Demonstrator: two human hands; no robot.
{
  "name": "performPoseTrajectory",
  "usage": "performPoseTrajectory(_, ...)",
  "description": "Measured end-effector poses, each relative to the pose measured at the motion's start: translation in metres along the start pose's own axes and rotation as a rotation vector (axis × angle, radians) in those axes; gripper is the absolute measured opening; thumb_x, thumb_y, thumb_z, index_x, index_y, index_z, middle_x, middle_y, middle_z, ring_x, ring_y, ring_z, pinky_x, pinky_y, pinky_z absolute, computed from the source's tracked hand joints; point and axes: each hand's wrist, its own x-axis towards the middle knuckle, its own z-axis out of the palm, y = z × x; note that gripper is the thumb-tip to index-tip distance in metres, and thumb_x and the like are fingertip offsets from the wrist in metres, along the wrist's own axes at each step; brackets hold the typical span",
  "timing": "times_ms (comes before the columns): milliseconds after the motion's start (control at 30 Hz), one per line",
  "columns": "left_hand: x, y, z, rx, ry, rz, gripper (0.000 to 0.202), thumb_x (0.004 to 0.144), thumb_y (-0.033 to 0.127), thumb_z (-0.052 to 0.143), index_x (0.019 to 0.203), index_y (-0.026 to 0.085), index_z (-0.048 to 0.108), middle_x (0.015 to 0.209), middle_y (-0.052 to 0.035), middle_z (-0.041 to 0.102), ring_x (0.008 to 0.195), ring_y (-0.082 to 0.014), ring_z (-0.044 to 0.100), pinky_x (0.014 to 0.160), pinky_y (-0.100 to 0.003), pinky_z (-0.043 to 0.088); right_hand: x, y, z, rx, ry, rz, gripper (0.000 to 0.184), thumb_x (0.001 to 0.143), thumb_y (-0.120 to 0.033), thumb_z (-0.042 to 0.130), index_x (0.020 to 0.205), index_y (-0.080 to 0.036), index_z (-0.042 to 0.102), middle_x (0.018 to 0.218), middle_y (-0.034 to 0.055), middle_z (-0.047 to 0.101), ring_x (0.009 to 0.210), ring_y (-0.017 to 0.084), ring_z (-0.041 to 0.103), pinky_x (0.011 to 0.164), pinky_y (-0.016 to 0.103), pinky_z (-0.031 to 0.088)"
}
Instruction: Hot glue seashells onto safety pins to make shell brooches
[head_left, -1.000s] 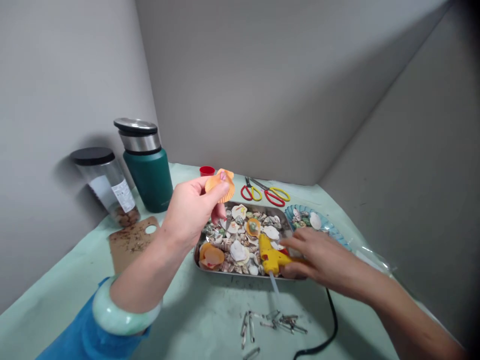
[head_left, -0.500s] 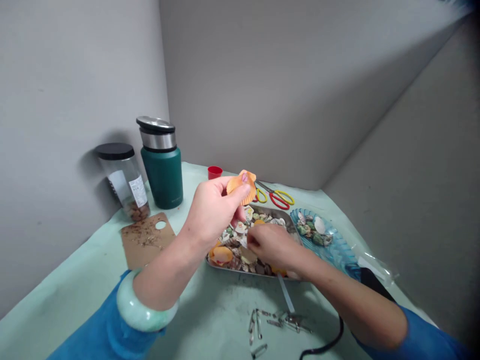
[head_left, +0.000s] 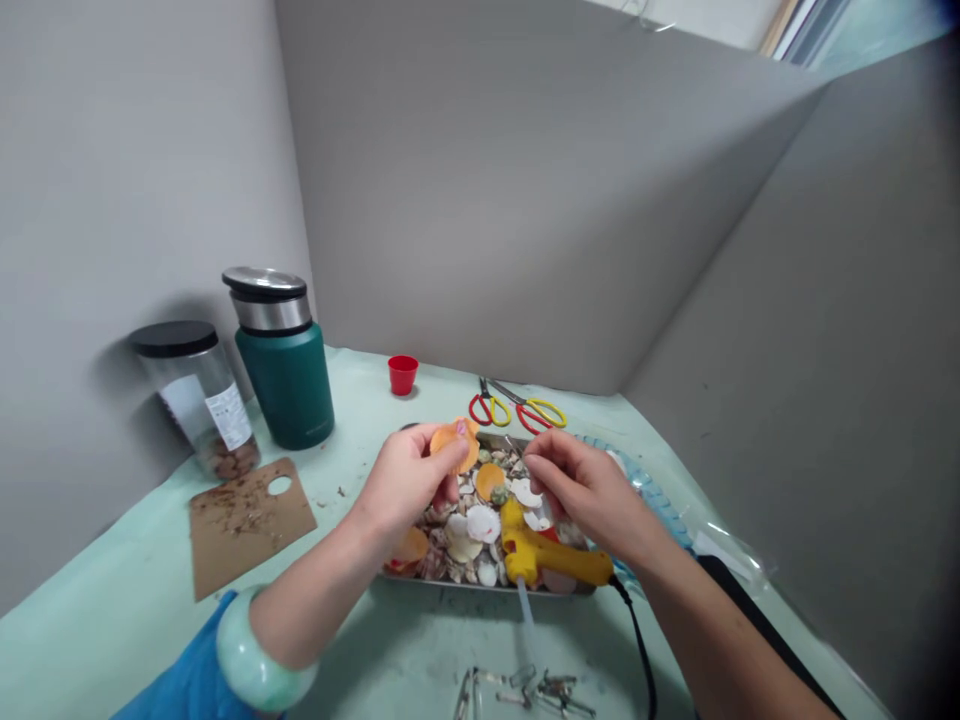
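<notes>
My left hand (head_left: pixel 401 485) pinches an orange scallop shell (head_left: pixel 448 452) between thumb and fingers, held up over the left back part of a metal tray (head_left: pixel 457 583). A small pink bit sits near the shell's narrow end. To its right, my right hand (head_left: pixel 589 490) is closed in a pinch above the tray; a thin sliver shows at the fingertips, too fine to name. Beneath the right hand, a yellow glue gun (head_left: pixel 559 562) lies across the shells, its clear glue stick (head_left: pixel 525 605) jutting over the near rim. Mixed seashells (head_left: pixel 465 540) fill the tray.
Scissors (head_left: pixel 491 405) with red and yellow handles and a red cup (head_left: pixel 403 375) stand behind the tray. A green flask (head_left: pixel 286 385), a jar (head_left: pixel 202 400) and brown cardboard (head_left: pixel 251 525) are left. Metal pins (head_left: pixel 551 690) lie in front; a blue dish (head_left: pixel 652 500) is right.
My right hand has risen from the shells, still pinched, uncovering the glue gun on the tray. My left hand keeps the scallop shell. The view has tilted and shifted slightly.
</notes>
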Motion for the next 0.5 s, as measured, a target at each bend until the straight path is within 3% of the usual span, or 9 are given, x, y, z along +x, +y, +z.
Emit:
performPoseTrajectory(133, -0.001, -0.008, 0.011, 0.018, -0.016, -0.037, 0.02, 0.081, 0.036, 0.056, 0.083, 0.016, 0.057, 0.042, 0.0049, 0.049, 0.038, -0.0072, 0.038, 0.04, -0.019, 0.029, -0.006, 0.0, -0.003, 0.109, 0.114, -0.021, 0.014, 0.09, -0.032, 0.047, 0.086, -0.022, 0.055, 0.064, -0.0052, 0.052, 0.046, 0.007, 0.044, 0.045, 0.019, 0.036)
performPoseTrajectory(300, -0.003, -0.014, 0.023, 0.002, -0.038, -0.089, 0.028, 0.08, 0.037, 0.056, 0.099, 0.016, 0.056, 0.042, 0.006, 0.048, 0.037, -0.0072, 0.036, 0.039, -0.018, 0.027, -0.012, -0.005, 0.003, 0.117, 0.07, -0.042, 0.014, 0.089, -0.024, 0.047, 0.092, -0.023, 0.06, 0.058, -0.0058, 0.052, 0.051, 0.009, 0.051, 0.052, 0.02, 0.042)
performPoseTrajectory(500, -0.008, -0.012, 0.031, 0.017, -0.076, -0.115, 0.021, 0.081, 0.037, 0.054, 0.087, 0.017, 0.056, 0.043, 0.0048, 0.05, 0.037, -0.0071, 0.035, 0.04, -0.019, 0.028, -0.013, -0.011, 0.016, 0.284, 0.155, 0.006, 0.006, 0.086, -0.022, 0.052, 0.087, -0.02, 0.058, 0.061, -0.0044, 0.058, 0.055, 0.009, 0.056, 0.055, 0.02, 0.046)
